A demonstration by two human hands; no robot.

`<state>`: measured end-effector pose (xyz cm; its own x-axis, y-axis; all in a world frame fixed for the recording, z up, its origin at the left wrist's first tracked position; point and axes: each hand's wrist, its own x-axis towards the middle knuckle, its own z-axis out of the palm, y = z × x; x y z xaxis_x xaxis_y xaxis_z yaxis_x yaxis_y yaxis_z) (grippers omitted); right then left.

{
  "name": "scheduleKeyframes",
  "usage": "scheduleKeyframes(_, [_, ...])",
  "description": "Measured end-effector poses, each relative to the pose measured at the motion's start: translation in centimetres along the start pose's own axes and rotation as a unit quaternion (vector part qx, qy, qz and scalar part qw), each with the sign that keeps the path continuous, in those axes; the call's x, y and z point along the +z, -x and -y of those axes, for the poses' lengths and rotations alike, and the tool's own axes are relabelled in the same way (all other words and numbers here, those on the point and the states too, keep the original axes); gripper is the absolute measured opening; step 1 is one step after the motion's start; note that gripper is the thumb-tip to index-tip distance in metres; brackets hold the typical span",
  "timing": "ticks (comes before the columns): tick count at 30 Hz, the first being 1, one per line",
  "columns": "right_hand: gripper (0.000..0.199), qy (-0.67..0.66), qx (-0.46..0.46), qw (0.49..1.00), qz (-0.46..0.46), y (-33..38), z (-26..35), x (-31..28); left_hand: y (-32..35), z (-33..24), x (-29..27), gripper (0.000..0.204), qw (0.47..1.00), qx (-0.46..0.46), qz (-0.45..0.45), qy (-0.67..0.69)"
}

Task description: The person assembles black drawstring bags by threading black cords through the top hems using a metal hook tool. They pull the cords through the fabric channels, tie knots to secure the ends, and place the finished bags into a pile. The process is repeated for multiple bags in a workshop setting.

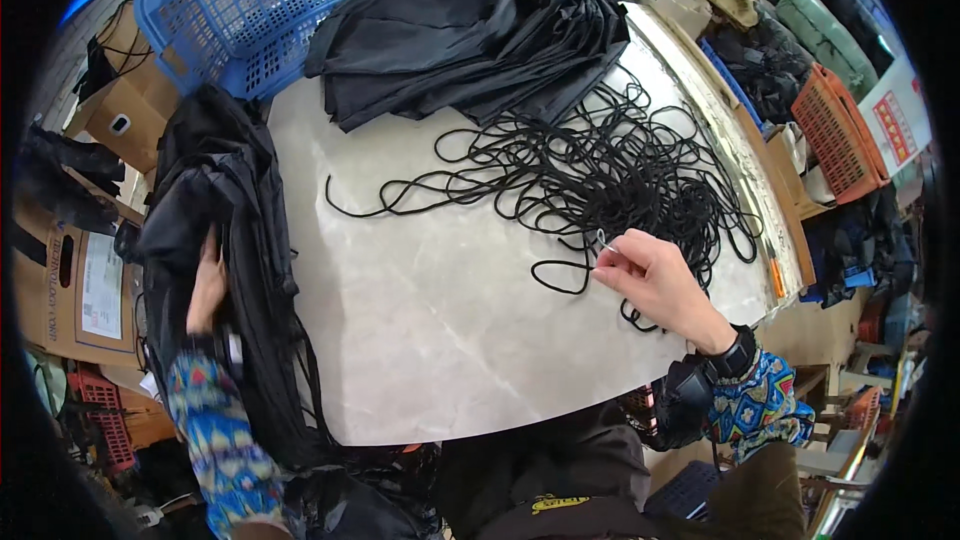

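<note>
At the table's left edge my left hand (pixel 207 290) reaches into a draped heap of black fabric (pixel 228 190). One stretched digit shows against the cloth; folds hide the other fingers, so its grip cannot be made out. My right hand (pixel 655 282) is closed in a pinch over the right side of the table (pixel 420 340). A small, thin, silvery wire loop (pixel 602 238) sticks up from its fingertips. Beside and beneath this hand lies a tangled pile of black cord (pixel 640 190), with one loose end trailing to the left.
A stack of black fabric pieces (pixel 430 40) lies at the table's far side, by a blue plastic basket (pixel 255 0). An orange-handled tool (pixel 776 275) rests on the right edge. Cardboard boxes (pixel 65 285) stand left, and an orange crate (pixel 838 135) right.
</note>
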<state>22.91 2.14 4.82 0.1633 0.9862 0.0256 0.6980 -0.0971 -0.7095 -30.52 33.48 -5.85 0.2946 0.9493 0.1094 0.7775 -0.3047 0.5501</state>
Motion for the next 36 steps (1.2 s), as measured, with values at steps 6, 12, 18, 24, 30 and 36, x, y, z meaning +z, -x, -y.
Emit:
scheduleKeyframes(6, [0.01, -0.042, -0.001, 0.999, -0.019, 2.2, 2.6, -1.7, -5.6, -2.4, -4.0, 0.059, 0.974, -0.04, 0.188, 0.116])
scheduleKeyframes(12, [0.034, 0.143, 0.01, 0.987, 0.077, 5.4, -2.1, -2.6, 0.8, -12.5, -11.5, 0.076, 0.921, -0.097, 0.371, 0.072])
scheduleKeyframes(18, [0.045, 0.225, 0.006, 0.955, 0.191, 5.7, -4.0, -2.8, 10.4, -23.2, -7.7, 0.031, 0.93, 0.121, -0.01, -0.346])
scheduleKeyframes(24, [0.04, 0.278, 0.006, 0.961, 0.003, 5.4, -8.4, -5.1, 11.8, -32.5, 10.3, 0.028, 0.926, 0.329, 0.176, -0.06])
scheduleKeyframes(30, [0.054, 0.176, -0.042, 0.976, 0.119, 8.8, -2.7, -3.7, 14.6, -37.9, 17.2, 0.032, 0.825, 0.439, 0.304, 0.184])
scheduleKeyframes(36, [0.04, 0.156, -0.011, 0.983, 0.095, 11.3, -2.6, -3.9, 14.9, -26.1, 3.6, 0.057, 0.883, -0.029, -0.43, -0.188])
